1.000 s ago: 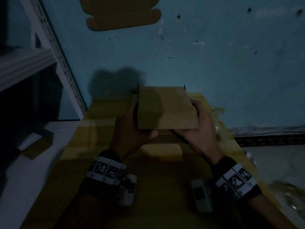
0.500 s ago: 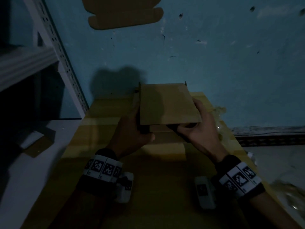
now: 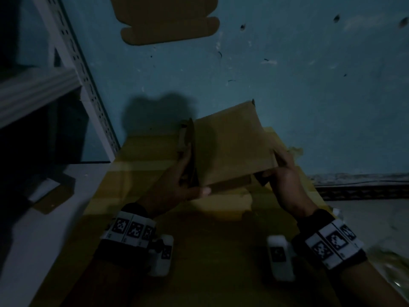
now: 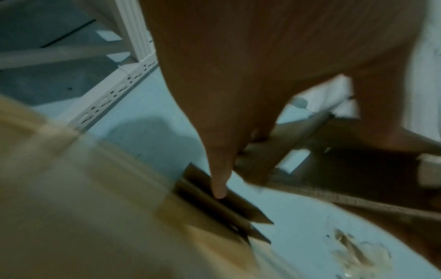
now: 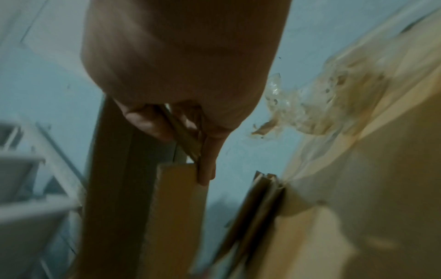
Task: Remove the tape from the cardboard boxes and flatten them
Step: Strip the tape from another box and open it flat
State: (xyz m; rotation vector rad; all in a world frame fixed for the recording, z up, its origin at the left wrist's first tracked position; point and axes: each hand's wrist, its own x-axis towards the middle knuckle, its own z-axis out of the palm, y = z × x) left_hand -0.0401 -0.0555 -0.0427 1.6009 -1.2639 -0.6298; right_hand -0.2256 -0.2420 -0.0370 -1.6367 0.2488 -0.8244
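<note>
Two hands hold one small cardboard box (image 3: 230, 147) in the air above a large flat carton (image 3: 212, 251) lying on the blue floor (image 3: 309, 96). The left hand (image 3: 174, 187) grips the box's left edge, thumb along the near bottom edge and fingers curled behind. The right hand (image 3: 285, 176) pinches the near right corner, fingers (image 5: 207, 166) curled round a flap edge. The box tilts, its far right corner highest, and its side flaps stand partly loose; whether anything is inside cannot be told. A white shelf post (image 3: 81, 76) stands close on the left, with the floor open ahead and to the right. Crumpled tape (image 5: 310, 105) lies on the floor just beside the carton's right edge. Another flat cardboard piece (image 3: 168, 18) lies well apart, farther ahead.
</note>
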